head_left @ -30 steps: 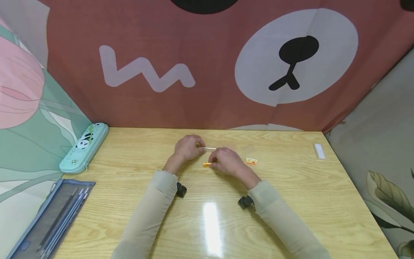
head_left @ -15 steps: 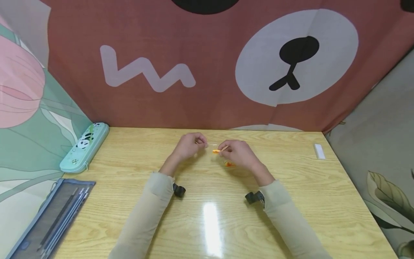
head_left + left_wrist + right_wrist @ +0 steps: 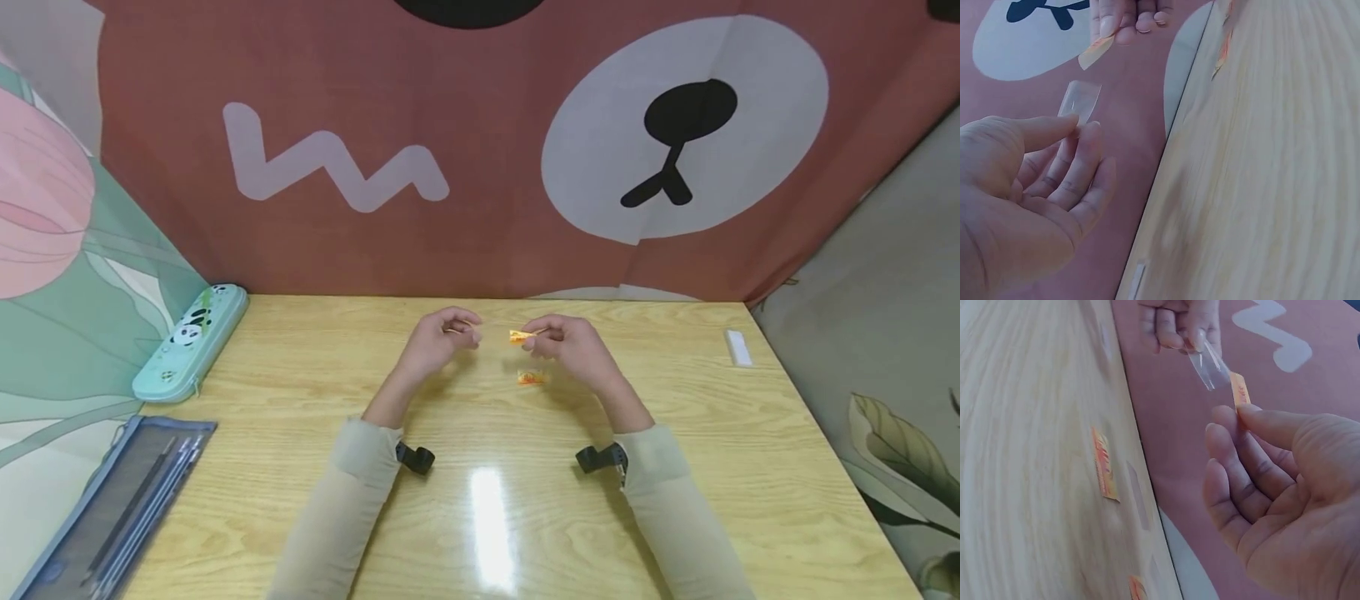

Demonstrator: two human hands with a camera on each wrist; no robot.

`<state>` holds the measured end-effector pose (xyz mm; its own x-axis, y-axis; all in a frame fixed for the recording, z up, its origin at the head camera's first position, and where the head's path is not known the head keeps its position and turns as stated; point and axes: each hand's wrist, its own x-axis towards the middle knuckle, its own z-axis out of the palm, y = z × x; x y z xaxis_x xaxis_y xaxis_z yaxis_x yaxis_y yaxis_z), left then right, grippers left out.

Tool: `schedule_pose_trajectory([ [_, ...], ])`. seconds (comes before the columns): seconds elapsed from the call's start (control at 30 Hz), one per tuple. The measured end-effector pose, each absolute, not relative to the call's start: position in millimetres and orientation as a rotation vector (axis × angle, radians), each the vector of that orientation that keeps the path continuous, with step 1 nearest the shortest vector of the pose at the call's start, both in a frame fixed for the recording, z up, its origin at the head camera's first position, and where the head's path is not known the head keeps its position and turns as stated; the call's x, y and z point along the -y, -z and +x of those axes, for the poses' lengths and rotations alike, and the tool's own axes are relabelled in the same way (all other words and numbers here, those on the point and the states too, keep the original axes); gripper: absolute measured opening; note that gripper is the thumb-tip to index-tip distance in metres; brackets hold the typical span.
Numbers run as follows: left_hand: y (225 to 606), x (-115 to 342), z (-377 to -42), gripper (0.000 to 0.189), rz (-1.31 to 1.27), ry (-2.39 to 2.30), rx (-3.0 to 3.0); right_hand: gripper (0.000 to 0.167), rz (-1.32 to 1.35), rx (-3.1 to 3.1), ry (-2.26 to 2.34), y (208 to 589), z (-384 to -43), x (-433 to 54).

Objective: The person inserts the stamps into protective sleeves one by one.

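Note:
My left hand pinches a small clear plastic strip between thumb and forefinger, the other fingers curled below. Opposite it, my right hand pinches a small orange-and-yellow printed paper slip by its end. Both hands are raised above the wooden table, fingertips facing each other across a narrow gap in the head view. The slip and the plastic lie close together in the right wrist view. Below them on the table is another orange slip, and part of a further orange slip shows at the frame's bottom.
A flat clear piece lies near the table's back edge. At the right sits a white block. A mint panda pencil case and a mesh pouch with pencils are on the left. A printed cloth hangs behind.
My right hand has lifted the orange slip up from the table and moved right. My left hand has risen slightly with the clear strip, and the gap between the hands has widened.

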<state>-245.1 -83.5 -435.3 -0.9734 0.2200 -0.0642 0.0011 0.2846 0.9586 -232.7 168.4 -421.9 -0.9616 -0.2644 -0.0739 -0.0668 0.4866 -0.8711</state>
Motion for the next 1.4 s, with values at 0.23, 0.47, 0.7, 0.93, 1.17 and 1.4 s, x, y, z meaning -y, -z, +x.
schedule_pose_trajectory([
  [0.23,438.5,80.2,-243.5,0.033,0.153,-1.864,-2.308,0.039,-0.219,-2.463,1.659,425.5,-236.7,-176.5],
  [0.47,441.1,77.6,-242.4,0.028,0.178,-1.922,-2.226,0.033,-0.136,-2.469,1.658,429.2,-238.3,-176.8],
  [0.7,442.3,80.8,-241.8,0.023,0.081,-1.968,-2.194,0.03,-0.184,-2.403,1.756,430.3,-236.1,-174.5],
  [0.93,446.1,83.8,-241.8,0.023,0.031,-1.975,-2.196,0.026,-0.191,-2.427,1.747,431.0,-234.7,-173.2],
  [1.17,446.6,83.0,-239.0,0.024,0.072,-1.947,-2.19,0.022,-0.174,-2.446,1.709,430.2,-234.5,-173.3],
  [1.4,447.6,83.0,-236.7,0.021,0.119,-1.909,-2.129,0.025,-0.133,-2.481,1.684,431.5,-235.1,-175.2],
])
